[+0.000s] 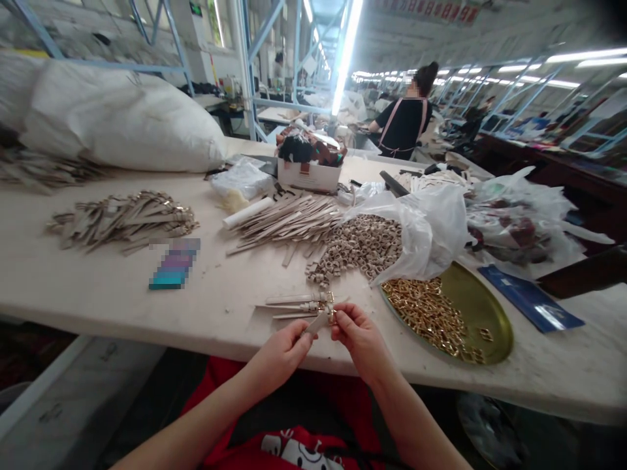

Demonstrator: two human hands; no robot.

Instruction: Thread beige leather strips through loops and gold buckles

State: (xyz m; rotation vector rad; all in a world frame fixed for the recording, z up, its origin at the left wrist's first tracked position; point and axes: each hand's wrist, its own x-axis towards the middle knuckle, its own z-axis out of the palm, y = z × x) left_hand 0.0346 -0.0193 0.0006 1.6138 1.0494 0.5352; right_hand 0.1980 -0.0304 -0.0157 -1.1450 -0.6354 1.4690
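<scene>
My left hand (283, 352) pinches a narrow beige strap (317, 322) at the table's near edge. My right hand (356, 336) pinches the strap's far end, where a small gold buckle (332, 316) sits. Just beyond my hands lie a few finished straps with buckles (301, 303). A round brass tray (482, 313) to the right holds several gold buckles (426, 312). A heap of small beige loops (360, 245) spills from a clear plastic bag (426, 228). Loose beige strips (289, 220) are piled behind that.
A second pile of straps (125, 219) lies at the left, with a blurred flat object (175, 264) nearby. A big white sack (122, 121), a white box (308, 173), more plastic bags (519, 215) and a blue card (531, 299) stand on the table. A person in black (404, 121) works beyond.
</scene>
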